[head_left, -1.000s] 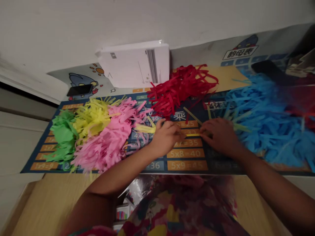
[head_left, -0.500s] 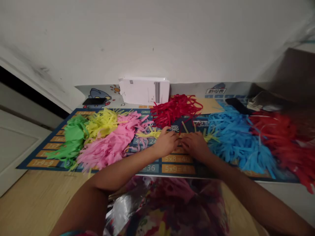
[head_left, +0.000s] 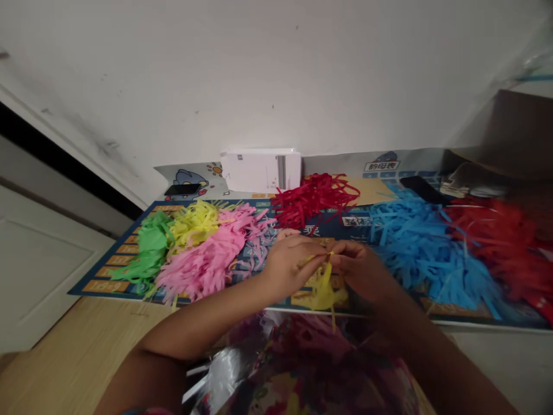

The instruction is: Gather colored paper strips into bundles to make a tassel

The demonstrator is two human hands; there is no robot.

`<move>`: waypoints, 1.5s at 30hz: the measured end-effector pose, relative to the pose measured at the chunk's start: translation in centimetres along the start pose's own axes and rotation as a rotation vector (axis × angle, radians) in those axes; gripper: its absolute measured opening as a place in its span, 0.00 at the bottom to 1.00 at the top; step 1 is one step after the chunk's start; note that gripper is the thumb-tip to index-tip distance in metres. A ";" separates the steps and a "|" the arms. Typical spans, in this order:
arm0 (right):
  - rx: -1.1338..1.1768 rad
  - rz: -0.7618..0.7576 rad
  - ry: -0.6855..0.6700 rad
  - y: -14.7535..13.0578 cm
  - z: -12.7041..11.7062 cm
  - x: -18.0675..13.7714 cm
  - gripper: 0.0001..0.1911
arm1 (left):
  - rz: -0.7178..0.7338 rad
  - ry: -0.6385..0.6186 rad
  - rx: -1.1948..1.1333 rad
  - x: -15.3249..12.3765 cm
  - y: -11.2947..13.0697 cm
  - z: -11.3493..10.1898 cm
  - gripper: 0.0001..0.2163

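Observation:
Close together over the middle of the table, my left hand [head_left: 288,262] and my right hand [head_left: 356,268] pinch a yellow paper tassel [head_left: 325,291]. Its fringed strands hang down between them toward the table's front edge. The fingers of both hands are closed at its top, with fingertips almost touching. Behind them lies a loose heap of dark red paper strips [head_left: 313,199]. Left of my left hand rest pink fringed tassels [head_left: 203,259], and to the right of my right hand spreads a pile of blue ones [head_left: 423,248].
Green tassels [head_left: 151,251] and yellow tassels [head_left: 194,222] lie at the left, red ones [head_left: 505,242] at the far right. A white box [head_left: 261,171] leans on the wall. Dark phones sit at the back left [head_left: 184,189] and back right [head_left: 421,187]. A printed mat covers the table.
The yellow strips, lying flat on the mat under my hands before, are now lifted and hang down from my fingers. Both hands have come nearer to me. The view has shifted slightly.

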State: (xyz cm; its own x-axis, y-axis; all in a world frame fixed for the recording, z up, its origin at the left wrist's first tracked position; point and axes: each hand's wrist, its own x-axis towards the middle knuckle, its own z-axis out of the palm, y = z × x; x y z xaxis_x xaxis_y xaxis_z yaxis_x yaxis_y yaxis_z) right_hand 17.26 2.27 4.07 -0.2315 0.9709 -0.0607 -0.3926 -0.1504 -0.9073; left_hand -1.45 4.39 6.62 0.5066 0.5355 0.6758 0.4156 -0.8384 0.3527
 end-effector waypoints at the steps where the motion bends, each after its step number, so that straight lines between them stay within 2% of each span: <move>1: 0.035 -0.015 0.029 0.3 0.5 -0.3 0.19 | -0.055 0.020 -0.043 -0.2 0.4 0.0 0.08; 5: 0.154 -0.008 0.105 1.4 1.8 -0.9 0.18 | -0.176 0.048 -0.130 -0.9 1.5 -0.4 0.07; 9: 0.194 0.002 0.094 2.2 2.4 -1.2 0.17 | -0.204 0.065 -0.179 -1.9 2.2 -0.5 0.05; 14: 0.100 -0.098 0.067 2.4 2.2 -1.8 0.12 | -0.177 0.089 -0.243 -3.1 2.7 -0.2 0.03; 18: -0.007 -0.201 0.063 2.2 1.8 -1.9 0.07 | -0.188 0.094 -0.311 -3.4 2.1 0.1 0.04; 22: -0.071 -0.193 0.042 2.1 1.8 -1.6 0.06 | -0.196 0.100 -0.364 -3.3 1.4 0.4 0.02; 30: -0.141 -0.338 0.124 2.6 2.0 -0.9 0.07 | -0.246 0.241 -0.240 -4.1 1.0 1.7 0.05; 36: -0.169 -0.442 0.170 3.4 2.3 -0.5 0.08 | -0.190 0.287 -0.121 -4.4 0.9 2.4 0.04; 42: -0.343 -0.563 0.231 3.9 1.8 -0.9 0.09 | -0.203 0.436 0.019 -5.1 1.1 3.2 0.03; 45: -0.356 -0.599 0.246 4.1 1.6 -1.0 0.08 | -0.224 0.431 0.012 -5.2 1.1 3.4 0.02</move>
State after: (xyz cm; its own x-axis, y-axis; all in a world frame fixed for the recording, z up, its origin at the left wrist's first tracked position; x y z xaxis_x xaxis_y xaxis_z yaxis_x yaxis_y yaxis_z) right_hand 14.46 0.35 1.10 0.1545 0.8875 0.4342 -0.0665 0.4478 -0.8916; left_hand -1.08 1.02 1.27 0.0452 0.6093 0.7916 0.4882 -0.7048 0.5146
